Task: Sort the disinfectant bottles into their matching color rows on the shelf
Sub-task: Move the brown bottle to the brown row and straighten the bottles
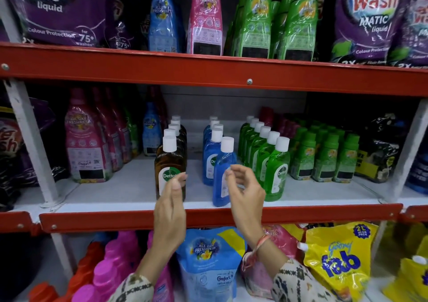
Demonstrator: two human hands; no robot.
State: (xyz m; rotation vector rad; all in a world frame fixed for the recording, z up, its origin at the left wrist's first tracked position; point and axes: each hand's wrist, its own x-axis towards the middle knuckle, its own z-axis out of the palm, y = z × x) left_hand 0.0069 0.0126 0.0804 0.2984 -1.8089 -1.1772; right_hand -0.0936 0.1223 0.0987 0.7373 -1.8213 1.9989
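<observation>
Both hands hover empty before the white middle shelf (115,190), fingers loosely curled: the left hand (170,211) in front of the front brown Dettol bottle (171,169), the right hand (246,195) overlapping the front blue bottle (222,174). Behind them, brown, blue and green bottle rows (266,153) run back along that shelf.
</observation>
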